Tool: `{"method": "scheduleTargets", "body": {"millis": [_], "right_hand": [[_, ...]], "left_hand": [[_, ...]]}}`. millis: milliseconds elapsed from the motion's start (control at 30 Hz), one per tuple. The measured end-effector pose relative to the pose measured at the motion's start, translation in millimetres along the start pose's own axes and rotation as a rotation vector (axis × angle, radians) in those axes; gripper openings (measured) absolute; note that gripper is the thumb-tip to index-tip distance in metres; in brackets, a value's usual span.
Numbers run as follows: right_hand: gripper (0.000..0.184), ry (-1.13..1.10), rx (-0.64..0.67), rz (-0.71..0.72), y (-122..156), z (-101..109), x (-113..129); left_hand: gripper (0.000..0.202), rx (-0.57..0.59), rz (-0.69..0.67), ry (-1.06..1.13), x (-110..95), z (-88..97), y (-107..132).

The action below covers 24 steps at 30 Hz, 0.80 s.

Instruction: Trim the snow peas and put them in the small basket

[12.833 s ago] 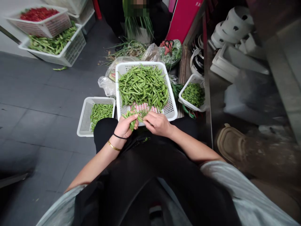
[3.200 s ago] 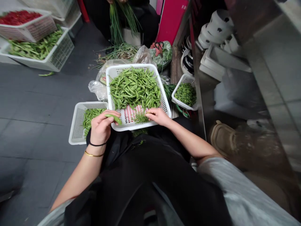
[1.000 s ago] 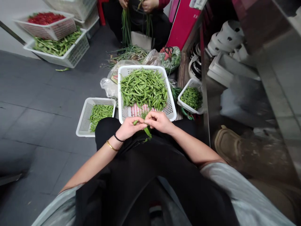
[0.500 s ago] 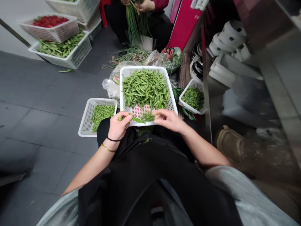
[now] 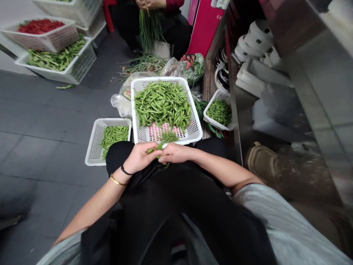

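As trimmings point(image 5: 168, 137) sit inside the basket's point(image 5: 190, 141) near edge, likely for reach, our left hand point(image 5: 141, 157) grips pea pods point(image 5: 150, 150), right hand point(image 5: 175, 152) curled, contents hidden.

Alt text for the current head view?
A person's left hand holds slender green pods, the right hand beside it, by a large white perforated plastic basket heaped with green pods. A smaller white plastic basket of pods stands to its left.
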State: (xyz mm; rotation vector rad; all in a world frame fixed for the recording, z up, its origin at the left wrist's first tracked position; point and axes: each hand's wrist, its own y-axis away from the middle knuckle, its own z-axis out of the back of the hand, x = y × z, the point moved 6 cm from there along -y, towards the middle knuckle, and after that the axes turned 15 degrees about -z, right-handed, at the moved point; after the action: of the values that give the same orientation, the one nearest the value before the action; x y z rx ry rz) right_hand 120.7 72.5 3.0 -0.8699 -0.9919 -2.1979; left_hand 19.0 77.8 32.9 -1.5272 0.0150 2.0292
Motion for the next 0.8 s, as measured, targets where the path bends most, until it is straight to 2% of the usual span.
{"method": "scheduleTargets", "body": {"millis": [67, 100, 133, 167, 267, 300, 367, 433, 500, 567, 667, 733, 800], "right_hand": [[0.023, 0.061, 0.217, -0.010, 2.3, -6.4, -3.8], [0.021, 0.076, 0.255, -0.029, 3.8, -3.5, -7.1], [0.019, 0.069, 0.231, -0.060, 4.5, 4.2, -11.3], [0.020, 0.043, 0.145, -0.099, 4.1, 16.1, -16.2], [0.023, 0.004, -0.256, -0.165, 2.0, 59.5, -32.9], [0.022, 0.051, -0.315, -0.173, -0.8, 68.5, -39.3], [0.027, 0.212, -0.290, -0.239, -12.4, 78.2, -58.3], [0.026, 0.375, -0.312, -0.426, -24.7, 93.1, -87.6], [0.026, 0.472, -0.469, -0.681, -31.2, 116.3, -118.2], [0.028, 0.511, -0.577, -0.862, -35.9, 132.2, -141.0], [0.024, 0.513, -0.552, -0.923, -44.1, 137.6, -159.4], [0.025, 0.514, -0.567, -0.915, -40.7, 139.4, -161.7], [0.027, 0.495, -0.638, -0.876, -28.4, 140.3, -155.6]], "left_hand": [[0.019, 0.112, -0.055, 0.017, -9.8, -0.1, -4.6], [0.015, 0.105, -0.043, 0.055, -9.7, 4.3, -5.6], [0.010, 0.061, -0.004, 0.122, -5.5, 10.7, -5.6], [0.007, -0.003, 0.052, 0.227, 2.0, 17.2, -4.6], [0.012, -0.210, 0.216, 0.700, 33.5, 27.2, 1.8], [0.009, -0.258, 0.255, 0.834, 43.4, 26.8, 3.6], [0.006, -0.302, 0.322, 0.993, 59.0, 22.3, 6.0], [0.007, -0.285, 0.387, 1.045, 68.2, 14.2, 7.0], [0.008, -0.253, 0.425, 1.063, 71.8, 6.2, 6.6], [0.010, -0.257, 0.436, 1.081, 73.2, 1.2, 5.5], [0.009, -0.310, 0.456, 1.110, 76.4, -2.2, 6.4], [0.012, -0.312, 0.503, 1.114, 79.1, -5.8, 9.5], [0.013, -0.279, 0.563, 1.094, 80.9, -12.0, 12.4]]}}
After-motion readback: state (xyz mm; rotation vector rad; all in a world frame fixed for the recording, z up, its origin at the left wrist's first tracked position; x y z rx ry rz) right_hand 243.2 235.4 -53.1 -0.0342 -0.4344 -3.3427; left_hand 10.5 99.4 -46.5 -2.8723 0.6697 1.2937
